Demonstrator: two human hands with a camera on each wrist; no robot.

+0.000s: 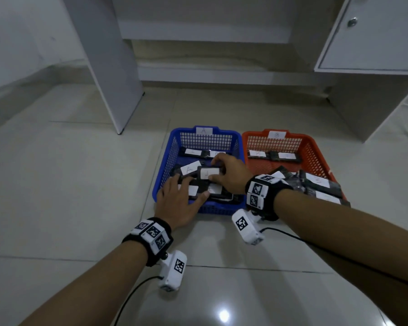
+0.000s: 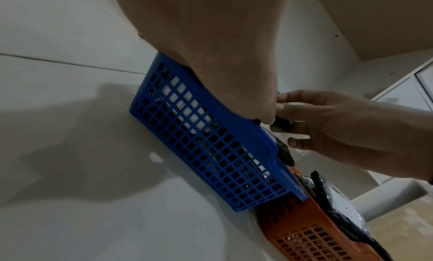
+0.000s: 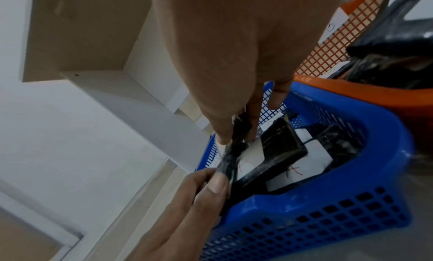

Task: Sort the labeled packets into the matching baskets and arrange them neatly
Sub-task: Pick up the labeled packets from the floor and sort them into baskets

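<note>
head view, item by item. blue basket (image 1: 165, 161), tagged a, on the floor, touching the orange basket (image 1: 316, 147), tagged b. right hand (image 1: 231, 175) pinches a black packet (image 1: 207, 172) with a white label by its edges, thumb on the near side and fingers on the far, just above the loose pile in the blue basket. left hand (image 1: 177, 201) reaches over the near rim; right wrist view shows its thumb and fingers nipping the near end of the same packet, so both hands hold it. two packets lie in a row along the far wall of each basket; several more lie heaped at the near end of the orange basket, some over its rim. risks, as judged: the glossy wrap may slip from a light pinch; setting the packet down on the tilted pile may leave it crooked or shift its neighbours; the handwritten label is faint here and could be misread, sending a packet to the wrong basket.
</note>
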